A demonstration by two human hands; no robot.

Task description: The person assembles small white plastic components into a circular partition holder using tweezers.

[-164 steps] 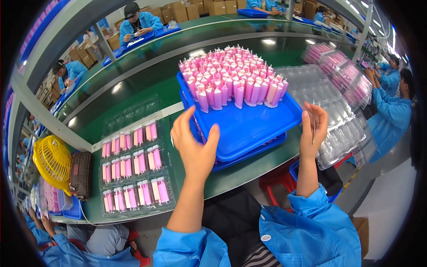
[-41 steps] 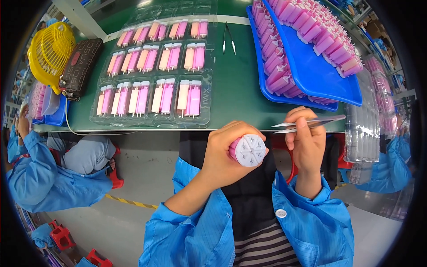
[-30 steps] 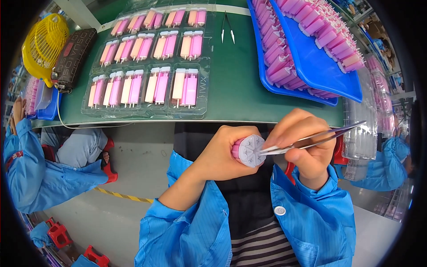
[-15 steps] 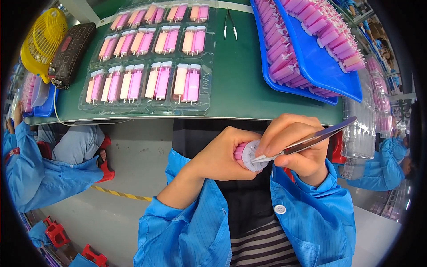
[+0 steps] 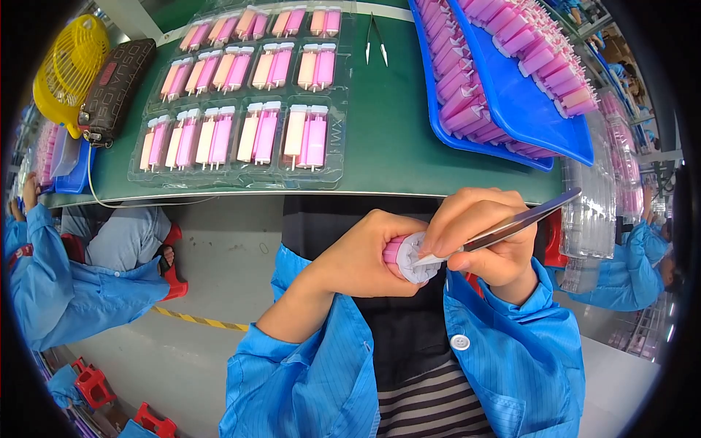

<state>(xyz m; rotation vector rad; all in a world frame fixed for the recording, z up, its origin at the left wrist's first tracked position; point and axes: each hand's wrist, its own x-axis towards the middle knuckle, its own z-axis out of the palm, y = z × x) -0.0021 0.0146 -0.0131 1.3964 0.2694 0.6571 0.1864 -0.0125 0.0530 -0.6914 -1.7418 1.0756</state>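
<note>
Green desk (image 5: 380,164) behind, two full hands before it

Blue trays (image 5: 537,120) of pink tubes (image 5: 544,62) sit stacked on the right, probably to save room; the clear tray (image 5: 333,180) at left keeps tube pairs (image 5: 308,137) in pockets, likely so they stay apart; before the desk's edge, the left grip (image 5: 361,252) wraps a pink bundle (image 5: 392,252), pale end facing right, presumably to steady and expose it; the right grip (image 5: 482,237) pinches tweezers (image 5: 526,219) pen-like, perhaps for fine control, tips at that end; other tweezers (image 5: 380,42) lie between the trays.
</note>
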